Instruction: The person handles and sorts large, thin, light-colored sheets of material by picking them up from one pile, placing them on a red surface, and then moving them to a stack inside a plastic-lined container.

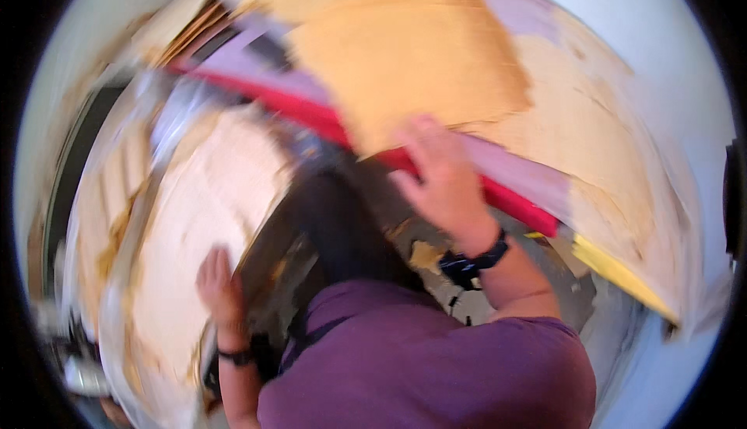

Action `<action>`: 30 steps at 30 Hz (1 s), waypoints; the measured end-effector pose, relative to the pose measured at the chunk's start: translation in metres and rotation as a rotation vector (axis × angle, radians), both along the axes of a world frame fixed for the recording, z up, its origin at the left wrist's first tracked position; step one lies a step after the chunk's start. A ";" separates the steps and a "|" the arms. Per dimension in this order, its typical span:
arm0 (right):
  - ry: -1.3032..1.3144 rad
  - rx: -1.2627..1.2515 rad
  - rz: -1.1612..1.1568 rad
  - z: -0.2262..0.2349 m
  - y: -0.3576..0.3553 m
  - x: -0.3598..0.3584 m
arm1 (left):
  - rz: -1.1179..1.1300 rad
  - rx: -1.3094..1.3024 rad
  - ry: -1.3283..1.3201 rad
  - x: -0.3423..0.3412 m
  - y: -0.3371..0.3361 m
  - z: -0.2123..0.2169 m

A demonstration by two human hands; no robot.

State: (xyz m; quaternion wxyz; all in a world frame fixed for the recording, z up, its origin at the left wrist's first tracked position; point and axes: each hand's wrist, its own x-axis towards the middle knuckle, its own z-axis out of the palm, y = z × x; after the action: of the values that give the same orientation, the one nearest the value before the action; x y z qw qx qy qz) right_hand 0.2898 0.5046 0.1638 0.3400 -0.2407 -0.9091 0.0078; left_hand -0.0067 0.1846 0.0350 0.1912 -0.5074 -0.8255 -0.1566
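Note:
My right hand [440, 168] reaches to the near edge of a stack of thin tan sheets [412, 56] that look like wood veneer. Its thumb stands apart from the fingers, and nothing shows in its grasp; blur hides whether the fingertips touch the stack. Lower on the left, my left hand [220, 281] is over or beside the edge of a stack of pale, veneer-like sheets [206, 196]. Motion smears its fingers, so their pose is unclear. Each wrist wears a dark band.
The tan stack lies on a table with a red front edge [517, 205]. More pale sheets [615, 149] spread to its right. A yellow strip [626, 277] runs along the right corner. Clear plastic wrap [175, 114] lies by the left stack. Torn scraps [426, 256] litter the floor.

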 end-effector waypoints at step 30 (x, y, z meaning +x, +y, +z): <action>0.183 -0.367 0.718 -0.020 -0.083 -0.062 | 0.043 -0.007 0.035 0.038 0.028 0.006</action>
State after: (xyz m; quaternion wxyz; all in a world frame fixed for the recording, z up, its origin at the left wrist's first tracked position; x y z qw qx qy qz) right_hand 0.2281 0.4214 0.1441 0.3468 0.0369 -0.8848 0.3092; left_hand 0.0318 0.2124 0.0412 0.2071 -0.4927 -0.8334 -0.1406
